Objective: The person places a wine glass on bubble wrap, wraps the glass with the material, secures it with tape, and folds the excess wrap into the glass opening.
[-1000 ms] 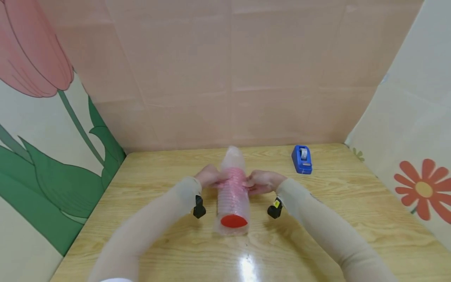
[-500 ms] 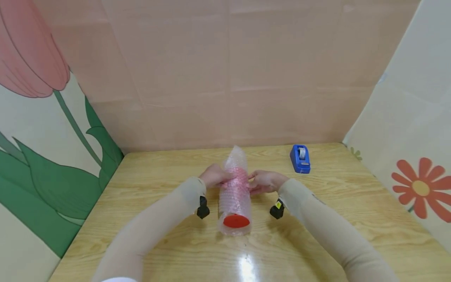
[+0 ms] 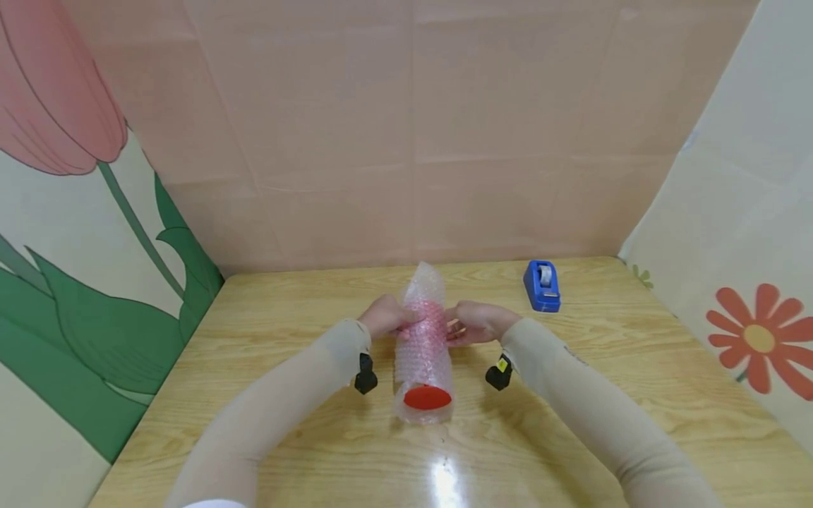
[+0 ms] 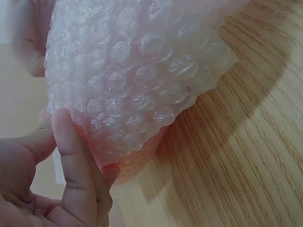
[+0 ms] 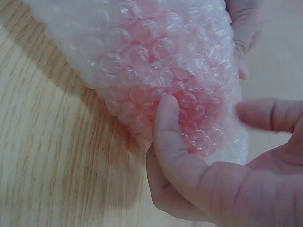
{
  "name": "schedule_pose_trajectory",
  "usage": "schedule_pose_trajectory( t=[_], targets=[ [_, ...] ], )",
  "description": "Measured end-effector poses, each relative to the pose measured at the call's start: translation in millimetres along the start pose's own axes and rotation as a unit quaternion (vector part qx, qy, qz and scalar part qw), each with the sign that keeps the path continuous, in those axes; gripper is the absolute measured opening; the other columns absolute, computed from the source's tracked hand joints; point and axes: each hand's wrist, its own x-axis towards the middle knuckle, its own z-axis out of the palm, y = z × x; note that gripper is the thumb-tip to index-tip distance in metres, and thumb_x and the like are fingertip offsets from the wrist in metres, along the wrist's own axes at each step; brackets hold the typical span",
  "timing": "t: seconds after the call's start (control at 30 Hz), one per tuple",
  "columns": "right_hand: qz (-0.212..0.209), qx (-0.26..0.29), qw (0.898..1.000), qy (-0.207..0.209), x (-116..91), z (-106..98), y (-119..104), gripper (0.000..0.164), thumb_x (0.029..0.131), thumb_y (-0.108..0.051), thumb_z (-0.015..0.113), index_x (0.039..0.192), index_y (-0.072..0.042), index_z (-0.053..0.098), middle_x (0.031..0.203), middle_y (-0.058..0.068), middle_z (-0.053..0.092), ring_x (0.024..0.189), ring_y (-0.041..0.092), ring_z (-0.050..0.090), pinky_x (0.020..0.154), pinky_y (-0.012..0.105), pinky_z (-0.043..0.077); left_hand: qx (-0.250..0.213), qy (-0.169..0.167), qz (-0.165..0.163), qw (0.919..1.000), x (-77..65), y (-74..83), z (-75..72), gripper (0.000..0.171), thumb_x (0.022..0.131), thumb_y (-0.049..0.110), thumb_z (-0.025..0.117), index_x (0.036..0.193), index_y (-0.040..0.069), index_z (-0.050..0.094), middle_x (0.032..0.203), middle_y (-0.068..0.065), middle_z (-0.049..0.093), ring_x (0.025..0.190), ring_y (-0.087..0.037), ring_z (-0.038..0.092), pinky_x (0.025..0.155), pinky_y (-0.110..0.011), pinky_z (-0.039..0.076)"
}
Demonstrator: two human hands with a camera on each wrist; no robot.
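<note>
A roll of bubble wrap [image 3: 424, 360] lies lengthwise on the table between both hands, with a red object [image 3: 428, 397] showing at its near end. Pink tint shows through the layers around its middle. From the left side, my left hand [image 3: 386, 316] grips the roll, its thumb over the top. On the opposite side, my right hand [image 3: 480, 322] holds the wrap with bent fingers. Its index fingertip [image 5: 168, 106] touches the bubbles in the right wrist view, the thumb close to the roll's edge. A loose corner of bubble wrap [image 4: 220, 64] sticks out in the left wrist view.
A blue tape dispenser [image 3: 542, 286] with a roll of clear tape stands at the back right of the wooden table [image 3: 317, 451]. Behind the table hangs a pinkish cloth backdrop [image 3: 406, 141]. Flower-patterned panels border both sides.
Over the last second the roll and the left hand have shifted slightly right in the head view. The right hand's fingers have changed position a little against the wrap.
</note>
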Motion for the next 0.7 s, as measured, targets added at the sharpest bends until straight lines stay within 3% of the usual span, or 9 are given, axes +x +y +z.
schedule_pose_trajectory(
  t=[0.17,0.3,0.4,0.57,0.7],
  targets=[
    [0.015,-0.016,1.000,-0.004,-0.9,-0.7,-1.5,0.026,0.092,-0.015,0.056,0.104,0.003,0.042,0.099,0.016,0.046,0.085,0.022,0.052,0.084,0.034,0.050,0.015,0.002,-0.001,0.9999,-0.4,0.7,1.2,0.027,0.083,0.025,0.069,0.084,0.001,0.058,0.070,-0.002,0.052,0.053,-0.010,0.052,0.080,-0.044,0.052],
    [-0.004,-0.055,0.998,-0.019,1.0,0.7,0.0,0.013,0.090,-0.009,0.058,0.091,0.003,0.051,0.091,0.010,0.050,0.082,0.019,0.052,0.082,0.031,0.051,0.023,0.005,0.004,0.9997,0.3,0.0,1.7,0.026,0.083,0.025,0.070,0.083,0.001,0.059,0.069,-0.002,0.053,0.053,-0.009,0.052,0.078,-0.042,0.052],
    [-0.009,-0.055,0.998,-0.012,1.3,3.7,0.9,0.011,0.089,-0.005,0.057,0.090,0.003,0.050,0.088,0.009,0.051,0.080,0.018,0.051,0.079,0.030,0.051,0.023,0.003,0.004,0.9997,0.3,-0.9,1.1,0.026,0.084,0.025,0.069,0.086,0.001,0.060,0.070,-0.002,0.055,0.054,-0.009,0.052,0.077,-0.041,0.053],
    [0.001,-0.043,0.999,0.010,-0.9,7.7,-0.2,0.025,0.088,-0.003,0.058,0.104,0.005,0.040,0.093,0.011,0.048,0.083,0.020,0.050,0.082,0.033,0.050,-0.005,-0.020,0.011,0.9997,0.6,-3.2,-2.1,0.019,0.087,0.018,0.064,0.084,-0.001,0.061,0.065,-0.004,0.057,0.052,-0.011,0.056,0.071,-0.037,0.054],
    [0.001,-0.042,0.999,0.018,-1.1,6.9,-0.4,0.025,0.088,-0.002,0.058,0.104,0.004,0.039,0.091,0.011,0.048,0.082,0.020,0.050,0.082,0.033,0.050,-0.065,-0.047,0.015,0.9967,0.7,-4.1,-6.2,0.018,0.091,0.005,0.055,0.080,-0.007,0.061,0.064,-0.008,0.058,0.054,-0.013,0.061,0.064,-0.029,0.055]
  ],
)
